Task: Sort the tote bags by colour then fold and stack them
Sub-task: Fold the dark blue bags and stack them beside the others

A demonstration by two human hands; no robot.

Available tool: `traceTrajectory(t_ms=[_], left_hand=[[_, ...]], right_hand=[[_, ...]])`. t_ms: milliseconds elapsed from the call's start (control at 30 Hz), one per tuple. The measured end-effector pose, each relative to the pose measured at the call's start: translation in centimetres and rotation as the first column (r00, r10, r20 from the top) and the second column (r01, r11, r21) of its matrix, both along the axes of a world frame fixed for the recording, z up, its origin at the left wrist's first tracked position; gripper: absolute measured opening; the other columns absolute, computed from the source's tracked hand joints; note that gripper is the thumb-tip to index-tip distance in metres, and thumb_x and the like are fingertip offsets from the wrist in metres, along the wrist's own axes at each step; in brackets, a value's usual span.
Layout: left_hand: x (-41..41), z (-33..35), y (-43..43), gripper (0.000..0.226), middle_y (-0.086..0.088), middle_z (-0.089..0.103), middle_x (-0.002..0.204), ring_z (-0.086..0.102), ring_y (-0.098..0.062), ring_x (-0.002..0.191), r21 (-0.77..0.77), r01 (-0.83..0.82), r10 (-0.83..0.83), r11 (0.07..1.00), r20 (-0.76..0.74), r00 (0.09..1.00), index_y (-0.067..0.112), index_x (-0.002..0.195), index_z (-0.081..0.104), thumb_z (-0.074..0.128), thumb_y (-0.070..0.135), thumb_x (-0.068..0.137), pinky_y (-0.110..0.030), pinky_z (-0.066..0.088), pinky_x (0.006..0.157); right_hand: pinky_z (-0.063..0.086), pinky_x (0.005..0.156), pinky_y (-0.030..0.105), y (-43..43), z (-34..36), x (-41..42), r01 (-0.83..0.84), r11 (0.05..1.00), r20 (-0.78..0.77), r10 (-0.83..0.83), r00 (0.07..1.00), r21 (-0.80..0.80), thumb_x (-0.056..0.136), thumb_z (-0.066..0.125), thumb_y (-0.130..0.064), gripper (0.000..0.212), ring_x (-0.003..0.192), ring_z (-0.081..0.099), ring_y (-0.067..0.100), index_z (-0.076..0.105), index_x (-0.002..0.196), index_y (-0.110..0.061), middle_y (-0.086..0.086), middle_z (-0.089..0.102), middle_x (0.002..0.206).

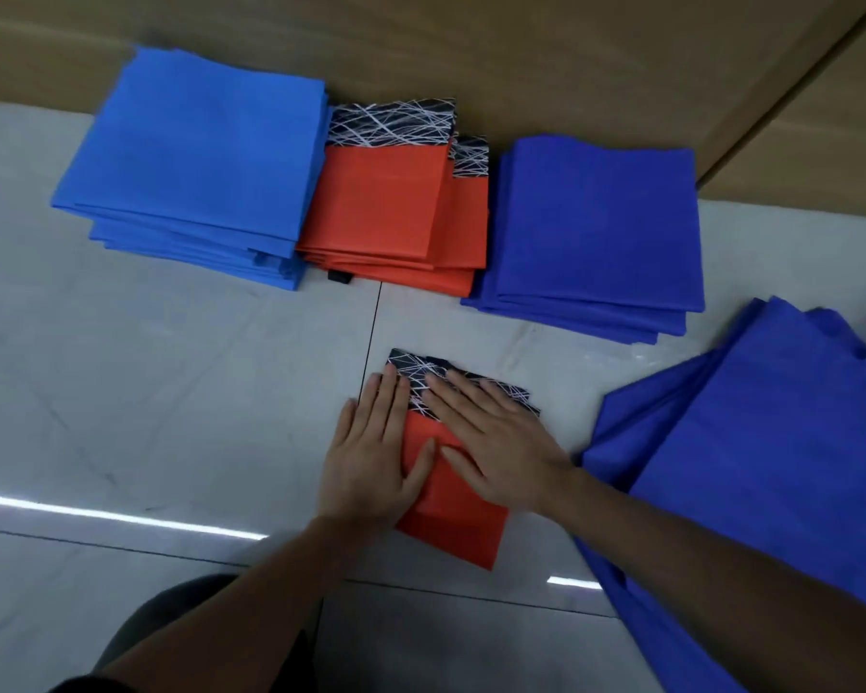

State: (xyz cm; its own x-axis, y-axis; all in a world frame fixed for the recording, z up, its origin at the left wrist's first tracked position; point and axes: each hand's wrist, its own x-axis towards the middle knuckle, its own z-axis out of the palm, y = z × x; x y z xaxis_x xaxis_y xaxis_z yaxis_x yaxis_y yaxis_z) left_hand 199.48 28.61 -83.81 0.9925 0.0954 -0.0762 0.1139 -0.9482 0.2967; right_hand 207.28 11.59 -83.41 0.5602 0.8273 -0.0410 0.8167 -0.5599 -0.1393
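Pressing flat, fingers straight: left hand (371, 457) & right hand (496, 442) on folded orange bag (451, 522).

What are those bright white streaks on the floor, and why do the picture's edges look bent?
Head view: the streaks are glare, probably a lamp mirrored in the glossy floor; the wide-angle lens bows lines near the edges; the right hand on the orange bag looks slightly blurred; the light blue stack is sharp.

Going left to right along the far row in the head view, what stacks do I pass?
First the light blue stack, then the orange stack with black patterned tops, then the dark blue stack.
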Motion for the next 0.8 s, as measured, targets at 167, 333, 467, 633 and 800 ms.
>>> traceTrajectory(t_ms=[167,333,467,633,800], left_hand=[[0.5,0.6,-0.1,0.072,-0.008,0.024,0.153,0.015,-0.018,0.143,0.002,-0.001,0.002,1.000,-0.070,0.998,0.009,0.145,0.030,0.034,0.053,0.089,-0.035,0.010,0.113],[-1.8,2.1,-0.3,0.087,-0.024,0.030,0.147,0.028,-0.033,0.138,0.054,0.128,-0.115,0.990,-0.200,0.973,-0.003,0.139,0.037,0.029,0.066,0.086,-0.039,0.015,0.110],[-4.2,1.3,-0.8,0.098,-0.031,0.038,0.140,0.040,-0.041,0.129,0.033,0.121,-0.112,0.992,-0.213,0.971,-0.006,0.135,0.034,0.017,0.075,0.084,-0.045,0.037,0.103],[-4.1,0.6,-0.8,0.109,-0.031,0.035,0.142,0.036,-0.041,0.132,0.005,0.117,-0.114,0.993,-0.202,0.973,-0.004,0.138,0.026,0.014,0.084,0.075,-0.049,0.037,0.102],[-4.0,0.5,-0.7,0.113,-0.031,0.034,0.142,0.034,-0.041,0.132,0.012,0.142,-0.136,0.990,-0.197,0.971,-0.004,0.137,0.029,0.013,0.087,0.073,-0.052,0.033,0.101]], right_hand=[[0.018,0.116,0.034,0.1,0.0,0.8,-0.004,1.000,-0.061,0.004,0.998,-0.003,0.095,0.034,-0.043,0.058,0.143,0.022,0.016,0.034,0.146,-0.015,0.001,0.027,0.154],[0.032,0.109,0.035,0.3,2.0,1.4,-0.034,0.980,-0.057,0.023,0.998,-0.196,0.091,0.027,-0.048,0.060,0.134,0.041,0.016,0.047,0.139,-0.016,0.000,0.042,0.146],[0.031,0.111,0.040,0.4,2.0,-1.5,0.102,0.977,-0.024,-0.109,0.994,-0.187,0.088,0.028,-0.051,0.067,0.135,0.040,0.025,0.045,0.139,-0.012,0.010,0.039,0.148],[0.032,0.107,0.040,-3.0,1.2,-5.1,0.147,0.979,-0.055,-0.156,0.986,-0.138,0.087,0.026,-0.064,0.081,0.136,0.038,0.025,0.040,0.141,-0.006,0.013,0.036,0.149],[0.035,0.108,0.036,-2.7,1.5,-4.5,0.149,0.963,-0.090,-0.173,0.981,-0.222,0.085,0.025,-0.066,0.083,0.134,0.040,0.022,0.044,0.139,-0.006,0.011,0.040,0.147]])
